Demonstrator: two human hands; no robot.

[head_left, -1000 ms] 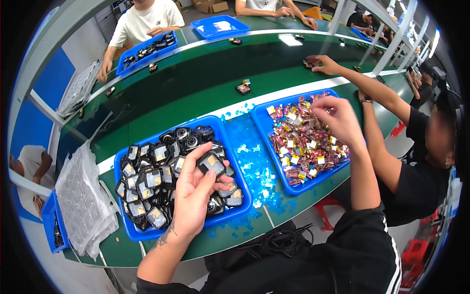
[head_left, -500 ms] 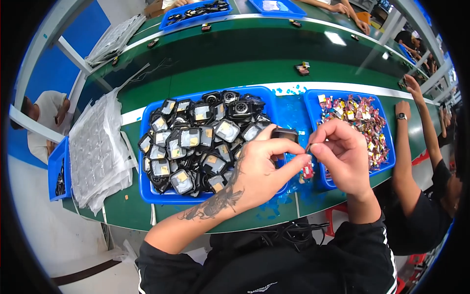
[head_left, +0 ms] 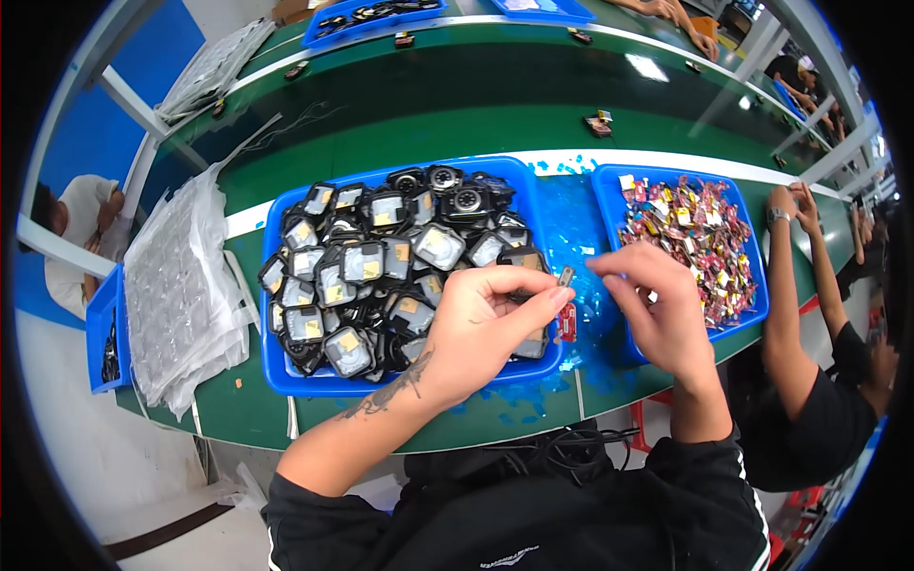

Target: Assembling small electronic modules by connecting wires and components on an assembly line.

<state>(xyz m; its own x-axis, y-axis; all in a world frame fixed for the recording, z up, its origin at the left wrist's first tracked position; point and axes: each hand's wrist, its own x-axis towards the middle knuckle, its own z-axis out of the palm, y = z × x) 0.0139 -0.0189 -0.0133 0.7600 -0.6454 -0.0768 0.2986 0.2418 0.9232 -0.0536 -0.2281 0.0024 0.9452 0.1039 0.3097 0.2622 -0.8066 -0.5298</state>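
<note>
My left hand is closed, thumb and forefinger pinching a small grey part that sticks up past the fingertips. Just below those fingertips shows a red circuit board; whether it joins the grey part is hidden. A dark watch-like case shows behind the left fingers, and I cannot tell whether they hold it. My right hand hovers to the right, thumb and forefinger apart with nothing visible between them. Under the left hand stands a blue tray heaped with black watch-like cases.
A second blue tray holds many small red boards. Blue film scraps litter the table between the trays. Stacked clear plastic trays lie at left. Loose parts sit on the green belt. A co-worker's arms are at right.
My right hand's fingers have parted and drawn away from the left fingertips. My left hand has shifted slightly left and down, and the grey part now shows in its pinch.
</note>
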